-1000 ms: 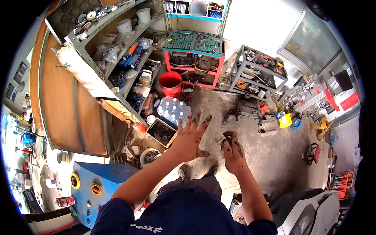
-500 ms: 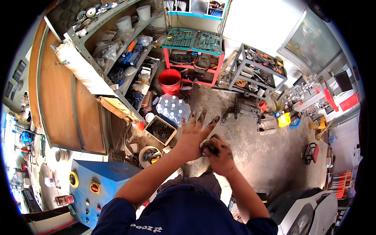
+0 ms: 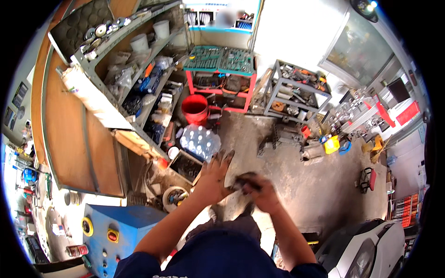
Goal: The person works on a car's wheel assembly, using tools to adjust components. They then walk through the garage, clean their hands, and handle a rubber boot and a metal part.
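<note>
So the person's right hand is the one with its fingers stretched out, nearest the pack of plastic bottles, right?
No, the head view shows it is the left hand with its fingers stretched out, nearest the pack of plastic bottles.

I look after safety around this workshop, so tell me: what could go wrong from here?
First, the left hand has dark smudges on its fingers, so it may mark whatever it touches. Second, the right hand seems to hold something dark, too blurred to identify, which might slip. Third, the clear bottles and red bucket stand on the floor ahead, so a careless step forward could knock them.
</note>
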Demonstrator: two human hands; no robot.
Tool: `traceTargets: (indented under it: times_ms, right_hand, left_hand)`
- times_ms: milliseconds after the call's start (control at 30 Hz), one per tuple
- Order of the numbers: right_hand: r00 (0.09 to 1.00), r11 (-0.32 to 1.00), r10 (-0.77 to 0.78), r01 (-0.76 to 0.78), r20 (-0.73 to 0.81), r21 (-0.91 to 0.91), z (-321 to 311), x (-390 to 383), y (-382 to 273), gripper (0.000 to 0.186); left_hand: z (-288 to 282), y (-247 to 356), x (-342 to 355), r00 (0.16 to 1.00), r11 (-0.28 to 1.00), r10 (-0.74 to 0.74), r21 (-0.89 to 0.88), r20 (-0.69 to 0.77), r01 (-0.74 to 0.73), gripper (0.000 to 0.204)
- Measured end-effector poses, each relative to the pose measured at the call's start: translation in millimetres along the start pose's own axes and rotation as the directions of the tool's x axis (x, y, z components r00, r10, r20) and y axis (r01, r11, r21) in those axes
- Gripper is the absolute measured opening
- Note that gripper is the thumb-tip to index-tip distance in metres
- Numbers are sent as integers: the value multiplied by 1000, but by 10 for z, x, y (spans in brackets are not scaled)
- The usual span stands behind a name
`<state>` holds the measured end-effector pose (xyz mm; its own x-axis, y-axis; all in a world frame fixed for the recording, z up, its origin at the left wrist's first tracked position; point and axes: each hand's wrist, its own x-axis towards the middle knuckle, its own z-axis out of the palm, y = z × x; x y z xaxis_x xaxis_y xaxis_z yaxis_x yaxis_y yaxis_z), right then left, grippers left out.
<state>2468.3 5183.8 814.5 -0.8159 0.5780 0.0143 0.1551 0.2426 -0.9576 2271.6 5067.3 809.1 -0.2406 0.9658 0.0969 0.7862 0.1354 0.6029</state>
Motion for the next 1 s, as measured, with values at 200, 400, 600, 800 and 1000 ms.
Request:
traceTargets:
  times_ms: [200, 400, 600, 800, 1000]
  right_hand:
    - [994, 927, -102, 107, 34, -359, 173, -73, 59, 28]
    - [955, 963, 254, -265, -151, -58, 186, -55, 397, 34]
    - [916, 709, 401, -329, 26, 624, -163, -105, 440, 47]
    - [941, 616, 309, -307, 136, 725, -307, -236, 440, 55]
    - [951, 654, 273, -294, 144, 697, -760, -430, 591, 62]
  left_hand:
    - [-386, 325, 87, 985, 968, 155, 212, -78, -135, 98]
    - [-251, 321, -83, 885, 889, 401, 334, -238, -313, 68]
    - [-9, 388, 0, 966, 977, 122, -143, -228, -157, 52]
    - [422, 426, 143, 966, 975, 223, 26, -130, -221, 48]
    - [714, 751, 561, 927, 917, 373, 170, -45, -361, 49]
